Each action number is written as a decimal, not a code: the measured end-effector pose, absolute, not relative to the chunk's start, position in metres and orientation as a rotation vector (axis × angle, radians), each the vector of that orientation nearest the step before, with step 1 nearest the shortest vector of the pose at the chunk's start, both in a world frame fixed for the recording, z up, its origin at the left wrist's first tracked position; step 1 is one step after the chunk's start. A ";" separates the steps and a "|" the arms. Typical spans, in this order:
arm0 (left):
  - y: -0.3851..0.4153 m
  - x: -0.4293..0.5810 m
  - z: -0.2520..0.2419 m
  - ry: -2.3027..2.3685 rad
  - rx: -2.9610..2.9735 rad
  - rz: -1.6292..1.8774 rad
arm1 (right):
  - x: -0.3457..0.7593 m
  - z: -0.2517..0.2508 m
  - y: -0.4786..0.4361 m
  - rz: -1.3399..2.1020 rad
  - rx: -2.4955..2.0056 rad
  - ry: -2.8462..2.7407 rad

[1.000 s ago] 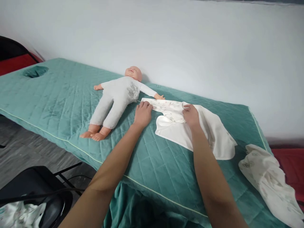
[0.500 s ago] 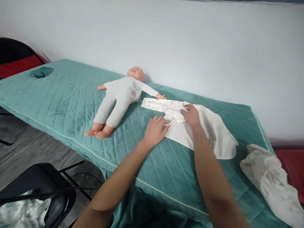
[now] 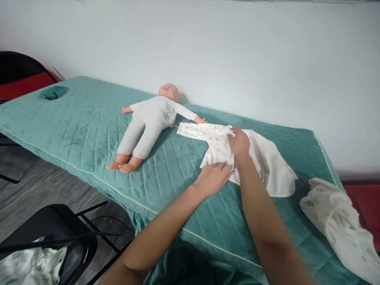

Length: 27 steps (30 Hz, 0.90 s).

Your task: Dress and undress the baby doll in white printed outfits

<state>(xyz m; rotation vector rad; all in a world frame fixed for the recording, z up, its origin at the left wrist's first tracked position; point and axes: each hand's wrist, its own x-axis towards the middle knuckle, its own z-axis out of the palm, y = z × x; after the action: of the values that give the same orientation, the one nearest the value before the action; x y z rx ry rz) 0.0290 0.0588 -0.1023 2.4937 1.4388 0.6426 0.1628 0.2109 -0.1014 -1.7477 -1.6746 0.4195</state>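
Note:
A white baby shirt (image 3: pixel 218 144) with small prints lies on the green quilted bed cover (image 3: pixel 166 174), one sleeve stretched left, its right side spread open. My left hand (image 3: pixel 214 178) pinches the lower edge of its printed front panel. At the neckline, my right hand (image 3: pixel 239 143) has its fingers closed on the cloth; its fingertips are partly hidden. Left of the shirt a baby doll (image 3: pixel 151 114) in a white body suit lies on its back, one hand touching or just beside the sleeve.
A crumpled printed white cloth (image 3: pixel 335 225) lies at the bed's right end. At lower left stands a black chair (image 3: pixel 56 221) with a printed cloth (image 3: pixel 35 265) on it. Another black chair (image 3: pixel 20 63) is at far left. A white wall (image 3: pixel 208 51) runs behind the bed.
My left hand has moved right and toward me, drawing the bunched front panel out flat over the shirt. My right hand stays near the neckline, its fingers now more closed.

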 end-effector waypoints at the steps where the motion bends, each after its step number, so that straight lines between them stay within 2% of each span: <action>1: 0.060 0.029 -0.103 1.456 2.419 0.680 | 0.163 -0.102 0.211 0.406 -1.757 -1.682; 4: 0.063 0.024 -0.102 1.545 2.063 0.911 | 0.167 -0.101 0.212 0.463 -1.793 -1.634; 6: 0.066 0.015 -0.101 1.649 1.709 1.159 | 0.168 -0.097 0.211 0.697 -1.712 -1.506; 8: 0.068 0.002 -0.102 1.780 1.340 1.431 | 0.166 -0.090 0.208 1.046 -1.433 -1.343; 10: 0.070 -0.010 -0.104 1.916 1.067 1.649 | 0.160 -0.086 0.205 1.255 -1.126 -1.219; 13: 0.071 -0.022 -0.108 2.091 1.011 1.775 | 0.152 -0.090 0.204 1.224 -1.046 -1.206; 17: 0.070 -0.018 -0.111 2.075 1.539 1.674 | 0.151 -0.105 0.208 0.849 -1.342 -1.547; 20: 0.072 -0.009 -0.112 1.974 1.946 1.391 | 0.154 -0.112 0.209 0.575 -1.471 -1.806; 23: 0.075 -0.006 -0.113 2.066 2.031 1.138 | 0.154 -0.111 0.206 0.540 -1.430 -1.958; 27: 0.079 -0.008 -0.118 2.139 2.020 1.058 | 0.147 -0.106 0.197 0.534 -1.304 -2.252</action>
<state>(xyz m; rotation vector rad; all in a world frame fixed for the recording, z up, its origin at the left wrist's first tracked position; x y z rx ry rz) -0.0084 0.0793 -0.1184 2.0201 2.1392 1.0582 0.1474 0.1968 -0.1063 -1.3039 -2.2516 0.5335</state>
